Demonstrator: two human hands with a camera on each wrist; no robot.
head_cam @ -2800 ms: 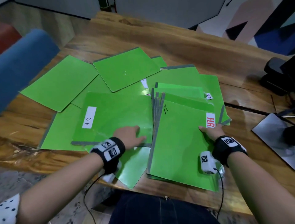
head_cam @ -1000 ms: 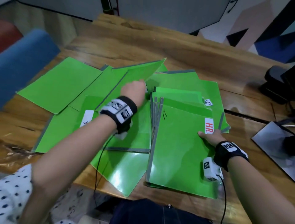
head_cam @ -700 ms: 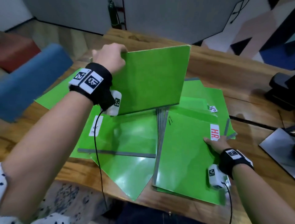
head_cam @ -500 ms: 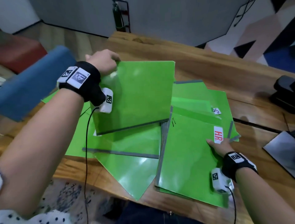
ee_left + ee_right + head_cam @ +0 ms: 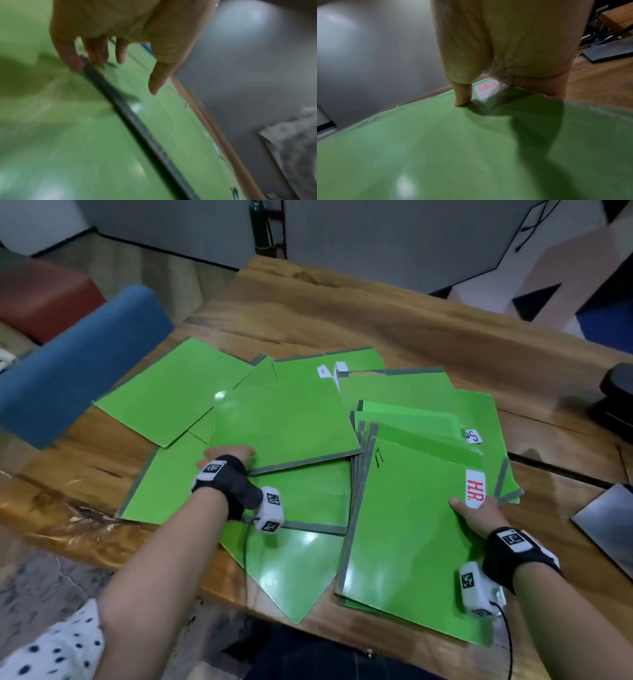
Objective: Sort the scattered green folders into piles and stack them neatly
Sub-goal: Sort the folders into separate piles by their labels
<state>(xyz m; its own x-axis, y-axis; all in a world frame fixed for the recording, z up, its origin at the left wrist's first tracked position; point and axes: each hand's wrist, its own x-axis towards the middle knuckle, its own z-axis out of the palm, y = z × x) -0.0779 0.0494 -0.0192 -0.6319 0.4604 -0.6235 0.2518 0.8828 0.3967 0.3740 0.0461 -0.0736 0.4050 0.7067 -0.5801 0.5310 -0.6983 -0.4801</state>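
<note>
Several green folders lie scattered on the wooden table (image 5: 342, 313). My left hand (image 5: 227, 454) sits at the near-left corner of a green folder (image 5: 284, 426) that lies flat on the left heap. In the left wrist view its straight fingers (image 5: 96, 51) touch that folder's grey spine (image 5: 137, 121), and the thumb stands free. My right hand (image 5: 479, 513) holds the right edge of the fanned stack topped by the HR folder (image 5: 411, 525). The thumb (image 5: 462, 100) presses on top beside the red HR label (image 5: 486, 89), and the fingers are hidden under the edge.
A blue chair back (image 5: 78, 364) stands at the table's left, with a red seat (image 5: 41, 296) behind it. A black device (image 5: 616, 402) and a dark flat slab (image 5: 606, 518) lie at the right. One folder (image 5: 287, 573) overhangs the near table edge.
My left hand picked a folder from the far middle, lifted it upright and laid it flat on the left heap, covering the labelled folder there. The right hand stayed on the HR stack.
</note>
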